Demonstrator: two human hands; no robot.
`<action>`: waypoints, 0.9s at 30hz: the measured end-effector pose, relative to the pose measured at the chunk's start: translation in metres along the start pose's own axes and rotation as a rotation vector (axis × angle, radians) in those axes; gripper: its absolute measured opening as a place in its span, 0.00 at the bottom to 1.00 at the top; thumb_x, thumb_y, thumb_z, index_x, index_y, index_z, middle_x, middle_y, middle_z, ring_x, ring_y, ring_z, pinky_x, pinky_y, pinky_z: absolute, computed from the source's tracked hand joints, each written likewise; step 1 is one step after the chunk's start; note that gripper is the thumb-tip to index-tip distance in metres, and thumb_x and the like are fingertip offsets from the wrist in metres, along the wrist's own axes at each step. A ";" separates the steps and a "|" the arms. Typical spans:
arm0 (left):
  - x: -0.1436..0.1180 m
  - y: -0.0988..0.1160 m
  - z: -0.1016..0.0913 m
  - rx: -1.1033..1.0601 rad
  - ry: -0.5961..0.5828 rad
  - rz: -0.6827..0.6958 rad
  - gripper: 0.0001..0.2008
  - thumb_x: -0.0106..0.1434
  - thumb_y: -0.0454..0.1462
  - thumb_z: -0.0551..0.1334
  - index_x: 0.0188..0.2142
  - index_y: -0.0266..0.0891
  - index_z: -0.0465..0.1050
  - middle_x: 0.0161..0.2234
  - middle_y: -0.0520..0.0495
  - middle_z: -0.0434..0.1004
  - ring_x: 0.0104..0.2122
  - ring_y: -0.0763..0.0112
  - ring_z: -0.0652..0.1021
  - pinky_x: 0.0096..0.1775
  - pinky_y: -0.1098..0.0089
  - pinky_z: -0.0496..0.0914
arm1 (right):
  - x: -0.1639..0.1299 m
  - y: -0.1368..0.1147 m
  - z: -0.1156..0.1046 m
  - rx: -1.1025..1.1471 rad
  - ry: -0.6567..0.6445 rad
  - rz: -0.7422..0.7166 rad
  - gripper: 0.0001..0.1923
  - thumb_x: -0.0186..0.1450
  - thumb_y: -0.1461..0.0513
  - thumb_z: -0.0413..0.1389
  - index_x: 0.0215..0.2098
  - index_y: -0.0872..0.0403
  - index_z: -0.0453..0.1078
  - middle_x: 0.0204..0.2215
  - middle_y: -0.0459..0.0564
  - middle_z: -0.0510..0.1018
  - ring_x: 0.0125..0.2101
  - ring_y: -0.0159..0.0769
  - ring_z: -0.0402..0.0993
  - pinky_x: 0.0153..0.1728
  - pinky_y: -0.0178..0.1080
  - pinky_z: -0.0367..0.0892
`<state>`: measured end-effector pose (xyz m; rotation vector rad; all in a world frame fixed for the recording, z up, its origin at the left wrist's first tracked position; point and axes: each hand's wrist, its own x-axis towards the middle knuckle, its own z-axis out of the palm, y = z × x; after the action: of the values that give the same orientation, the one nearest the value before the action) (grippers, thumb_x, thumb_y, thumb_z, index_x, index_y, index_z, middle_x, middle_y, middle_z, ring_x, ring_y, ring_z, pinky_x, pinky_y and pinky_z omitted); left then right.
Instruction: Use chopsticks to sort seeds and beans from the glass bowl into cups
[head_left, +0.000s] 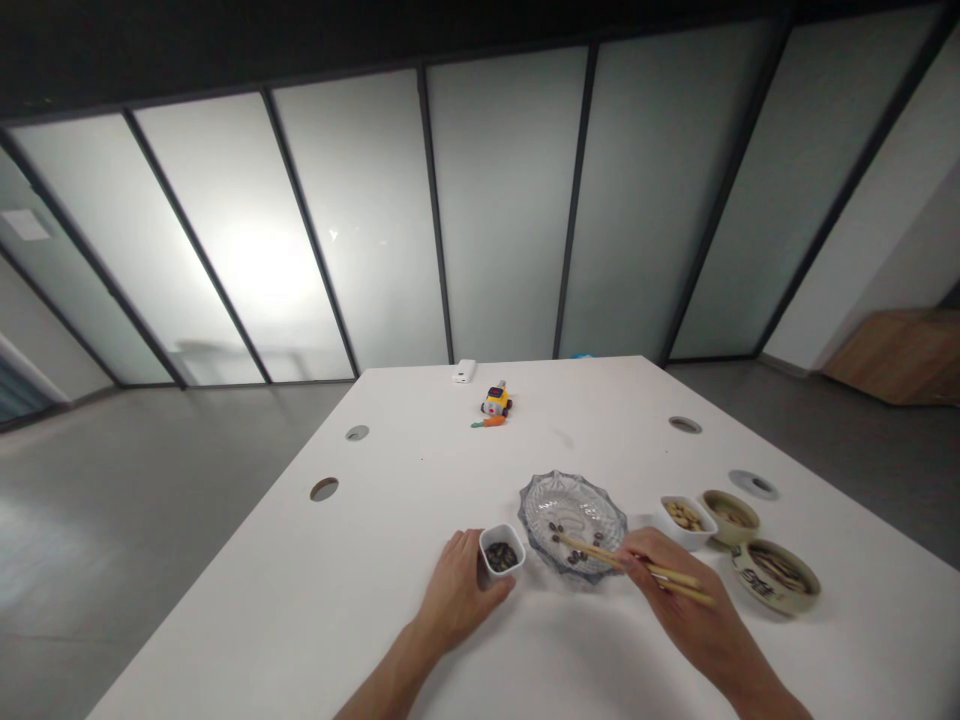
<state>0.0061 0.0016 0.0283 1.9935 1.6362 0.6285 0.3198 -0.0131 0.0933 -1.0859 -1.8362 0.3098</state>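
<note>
My left hand (459, 590) is closed around a small white square cup (502, 535), its thumb on the near side. Dark seeds (500, 557) lie in the cup. In my right hand (667, 580) is a pair of wooden chopsticks (600, 552), tips pointing left over a clear scalloped glass plate (536, 512). Several more dark seeds (577, 556) are scattered on the plate, some close to the chopsticks. Whether the tips pinch a seed, I cannot tell.
Right of the plate stand a white bowl (696, 540) of pale yellowish pieces and two round beige bowls, one behind (711, 502) and one nearer with dark writing (780, 603). Farther back on the white table (405, 500) are a yellow toy vehicle (496, 400), a toy carrot (491, 422) and a white box-like device (465, 371).
</note>
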 end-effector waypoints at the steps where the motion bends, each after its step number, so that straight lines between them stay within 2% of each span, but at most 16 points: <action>1: 0.000 0.000 0.000 -0.001 0.001 -0.001 0.13 0.64 0.38 0.70 0.47 0.42 0.75 0.48 0.43 0.82 0.50 0.53 0.79 0.56 0.59 0.70 | 0.000 0.000 0.000 -0.002 0.002 -0.002 0.22 0.82 0.46 0.56 0.35 0.46 0.78 0.29 0.45 0.82 0.28 0.36 0.81 0.31 0.33 0.77; 9: 0.000 0.000 -0.001 0.004 -0.005 -0.007 0.13 0.64 0.39 0.70 0.48 0.42 0.76 0.49 0.44 0.83 0.50 0.54 0.78 0.56 0.60 0.70 | -0.002 0.004 -0.001 -0.032 0.059 -0.058 0.19 0.83 0.48 0.56 0.37 0.46 0.79 0.31 0.45 0.84 0.29 0.35 0.83 0.33 0.33 0.78; 18: 0.000 0.003 -0.002 -0.015 -0.008 -0.008 0.14 0.64 0.40 0.71 0.49 0.42 0.76 0.50 0.43 0.83 0.51 0.54 0.78 0.57 0.60 0.70 | 0.000 0.000 0.001 0.023 0.005 -0.021 0.21 0.81 0.47 0.59 0.34 0.47 0.78 0.29 0.45 0.82 0.28 0.34 0.82 0.31 0.32 0.77; 27: 0.000 0.001 -0.001 -0.005 -0.010 -0.013 0.15 0.64 0.40 0.70 0.49 0.41 0.76 0.50 0.43 0.83 0.51 0.54 0.78 0.58 0.60 0.70 | -0.004 0.005 0.002 0.056 -0.016 -0.003 0.19 0.81 0.49 0.60 0.36 0.48 0.81 0.31 0.48 0.85 0.31 0.37 0.84 0.34 0.32 0.79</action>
<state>0.0064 0.0016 0.0300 1.9783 1.6390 0.6161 0.3210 -0.0127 0.0871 -1.0445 -1.8322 0.3670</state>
